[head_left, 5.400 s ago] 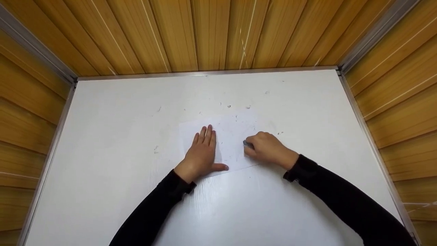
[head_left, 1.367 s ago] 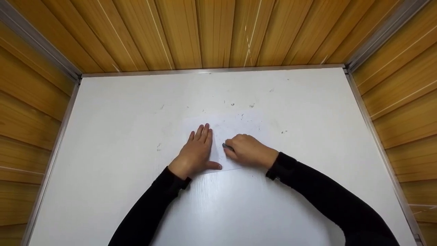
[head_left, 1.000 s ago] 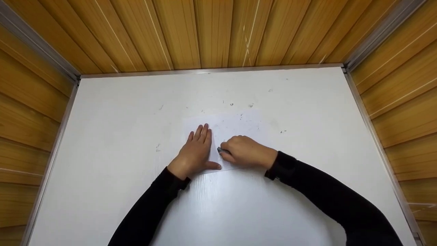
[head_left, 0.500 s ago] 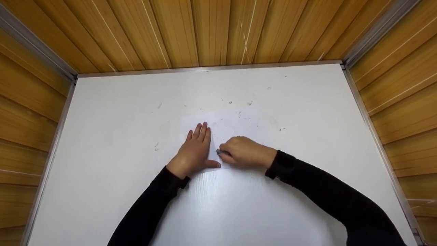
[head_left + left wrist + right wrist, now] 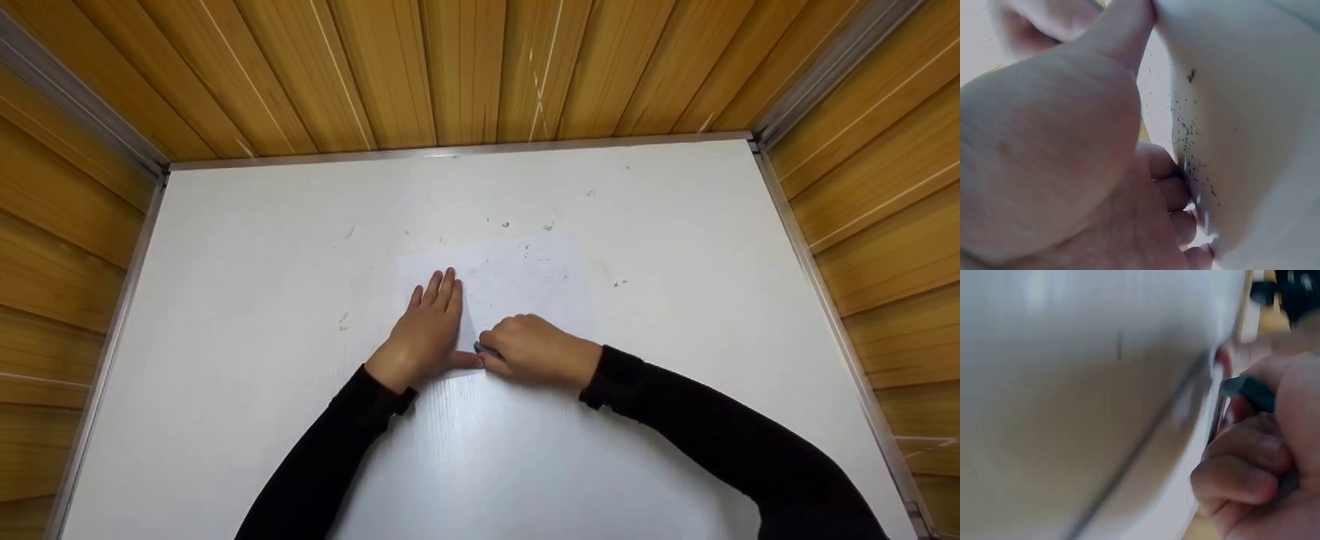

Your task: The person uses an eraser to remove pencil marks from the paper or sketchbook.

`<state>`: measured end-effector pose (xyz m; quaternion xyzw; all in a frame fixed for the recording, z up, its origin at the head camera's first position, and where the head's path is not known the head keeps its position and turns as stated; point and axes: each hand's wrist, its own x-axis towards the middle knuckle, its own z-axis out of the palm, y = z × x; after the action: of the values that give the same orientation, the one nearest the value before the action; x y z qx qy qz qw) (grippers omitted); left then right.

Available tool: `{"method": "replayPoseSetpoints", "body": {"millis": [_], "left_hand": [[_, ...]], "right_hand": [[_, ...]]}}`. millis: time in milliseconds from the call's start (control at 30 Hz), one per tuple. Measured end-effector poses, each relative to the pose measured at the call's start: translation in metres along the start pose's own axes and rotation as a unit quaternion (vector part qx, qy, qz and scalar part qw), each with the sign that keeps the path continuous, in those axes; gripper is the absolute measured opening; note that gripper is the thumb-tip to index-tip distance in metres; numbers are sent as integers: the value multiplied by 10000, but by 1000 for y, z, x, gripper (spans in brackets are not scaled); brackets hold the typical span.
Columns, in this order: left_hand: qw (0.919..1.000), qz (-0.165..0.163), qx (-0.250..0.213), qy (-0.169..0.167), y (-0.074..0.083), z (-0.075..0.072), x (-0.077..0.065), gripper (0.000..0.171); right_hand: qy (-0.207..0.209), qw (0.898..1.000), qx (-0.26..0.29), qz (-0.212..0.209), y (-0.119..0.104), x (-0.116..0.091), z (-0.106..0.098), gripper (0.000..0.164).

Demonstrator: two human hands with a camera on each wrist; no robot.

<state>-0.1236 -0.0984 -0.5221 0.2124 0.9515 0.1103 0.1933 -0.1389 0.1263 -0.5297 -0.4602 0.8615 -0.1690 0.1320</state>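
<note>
A sheet of white paper (image 5: 517, 281) lies on the white table. My left hand (image 5: 426, 330) rests flat on its left part, fingers straight and thumb stretched out to the right along the near edge. In my right hand (image 5: 536, 350) a small dark grey-green eraser (image 5: 485, 349) is pinched, its end poking out beside the left thumb tip. The right wrist view shows the eraser (image 5: 1255, 392) between thumb and forefinger, with the other fingers curled. Dark crumbs (image 5: 1188, 135) are scattered on the sheet near the left hand; most of the eraser is hidden by the fingers.
Several dark crumbs (image 5: 548, 226) dot the white table (image 5: 240, 300) beyond and beside the paper. Metal edging (image 5: 450, 152) frames the table, and wood-patterned walls (image 5: 465, 75) rise at the back and both sides.
My right hand has moved left across the paper with the eraser, then down toward the near edge, up against the left thumb. The left hand stays flat in nearly the same place.
</note>
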Motion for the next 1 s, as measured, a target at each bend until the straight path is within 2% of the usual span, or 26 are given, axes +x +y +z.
{"method": "replayPoseSetpoints", "body": {"millis": [167, 233, 367, 433, 600, 700, 767, 900, 1000], "left_hand": [[10000, -41, 30, 30, -1, 0, -2, 138], [10000, -42, -12, -13, -1, 1, -2, 138], [10000, -6, -63, -19, 0, 1, -2, 137], [10000, -2, -34, 20, 1, 0, -2, 137], [10000, -32, -1, -18, 2, -1, -3, 138], [10000, -18, 5, -58, 1, 0, -3, 137], [10000, -14, -1, -96, 1, 0, -2, 137], [10000, 37, -71, -14, 1, 0, -2, 136], [10000, 29, -89, 22, 0, 0, -2, 136]], "right_hand": [[587, 9953, -447, 634, 4, 10, -3, 25], [497, 9969, -299, 524, 4, 13, -2, 26], [-29, 9999, 132, -45, -1, 13, 1, 29], [-78, 9999, 100, -97, -1, 12, 1, 29], [325, 9971, -432, 539, 8, 15, -2, 27], [453, 9945, -491, 805, 14, 17, -5, 26], [360, 9964, -312, 705, 12, 17, -5, 27], [30, 9996, 136, 233, -2, 13, -2, 28], [67, 9995, -60, 307, -3, 16, -2, 29]]}}
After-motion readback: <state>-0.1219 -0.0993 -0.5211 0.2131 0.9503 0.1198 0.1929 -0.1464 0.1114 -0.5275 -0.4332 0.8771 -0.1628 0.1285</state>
